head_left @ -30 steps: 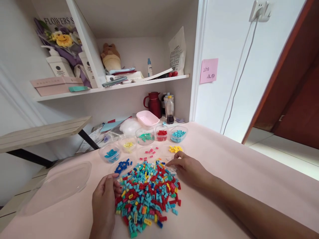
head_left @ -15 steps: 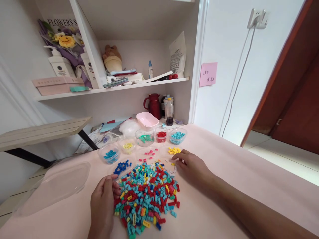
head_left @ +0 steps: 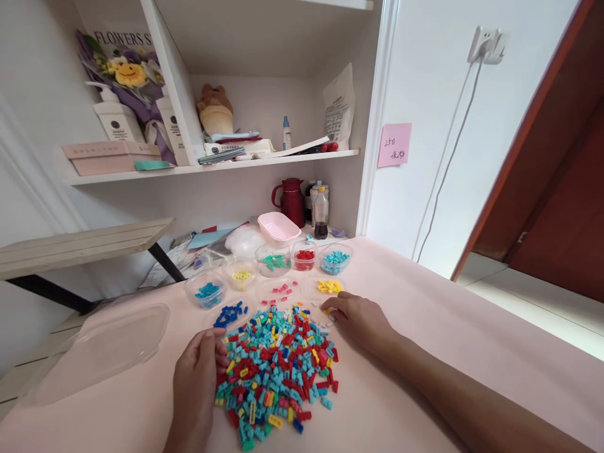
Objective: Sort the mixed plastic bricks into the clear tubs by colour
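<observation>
brick pile [head_left: 278, 365]: mixed small bricks heaped on the pink table [head_left: 425, 327], long axis running from the near edge away toward the shelf.
left hand [head_left: 198, 377]: against the pile's left edge, fingers curled; whether they pinch a brick i cannot tell.
right hand [head_left: 358, 318]: at the pile's far right corner, fingers narrow, tips down among loose bricks, possibly on a yellow one.
yellow bricks [head_left: 329, 286]: sorted cluster just beyond the right hand.
clear lid [head_left: 104, 349]: well left of the pile.
</observation>
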Demonstrator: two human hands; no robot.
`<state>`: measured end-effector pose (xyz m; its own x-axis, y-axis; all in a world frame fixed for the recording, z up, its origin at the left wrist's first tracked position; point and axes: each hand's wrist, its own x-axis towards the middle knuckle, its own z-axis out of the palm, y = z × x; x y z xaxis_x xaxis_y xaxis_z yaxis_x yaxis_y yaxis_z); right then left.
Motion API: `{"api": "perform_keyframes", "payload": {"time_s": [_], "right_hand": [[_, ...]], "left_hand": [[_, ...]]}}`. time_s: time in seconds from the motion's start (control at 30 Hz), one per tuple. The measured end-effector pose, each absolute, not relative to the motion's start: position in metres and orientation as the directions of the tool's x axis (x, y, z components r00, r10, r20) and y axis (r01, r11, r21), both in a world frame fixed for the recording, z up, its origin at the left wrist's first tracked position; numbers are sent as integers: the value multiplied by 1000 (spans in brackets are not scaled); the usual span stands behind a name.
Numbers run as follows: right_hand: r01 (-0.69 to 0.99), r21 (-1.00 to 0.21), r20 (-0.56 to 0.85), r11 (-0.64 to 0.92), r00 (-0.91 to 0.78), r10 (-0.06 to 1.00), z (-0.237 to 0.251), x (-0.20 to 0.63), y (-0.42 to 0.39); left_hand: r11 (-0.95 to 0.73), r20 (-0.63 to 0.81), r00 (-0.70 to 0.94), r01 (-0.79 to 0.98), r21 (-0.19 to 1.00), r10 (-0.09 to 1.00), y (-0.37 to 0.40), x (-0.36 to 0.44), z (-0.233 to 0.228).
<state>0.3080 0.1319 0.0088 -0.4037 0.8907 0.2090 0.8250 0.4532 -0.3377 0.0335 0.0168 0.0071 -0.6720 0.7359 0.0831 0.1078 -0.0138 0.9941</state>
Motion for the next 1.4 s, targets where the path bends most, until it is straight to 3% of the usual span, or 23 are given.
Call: {"api": "perform_keyframes", "payload": {"time_s": [0.4, 0.53, 0.63, 0.73, 1.13, 1.4], "right_hand": [[808, -382, 214, 449, -395, 893, 5, 302, 132], [694, -606, 230, 389, -315, 921, 8, 311, 140], [523, -792, 271, 314, -160, 949, 9, 323, 152], [400, -877, 276, 267, -34, 960, 6, 334, 166], [414, -878, 240, 239, -52, 969, -1, 336, 171], [349, -913, 246, 211, 58, 967, 11, 351, 175]], "left_hand": [[2, 70, -671, 106, 994, 738, 16, 35, 10], [-3, 80, -667, 117, 993, 741, 15, 36, 11], [7, 73, -666, 116, 993, 742, 16, 36, 10], [26, 62, -667, 121, 992, 743, 16, 34, 8], [15, 60, -666, 106, 994, 743, 16, 35, 9], [24, 64, -670, 122, 992, 739, 18, 31, 4]]}}
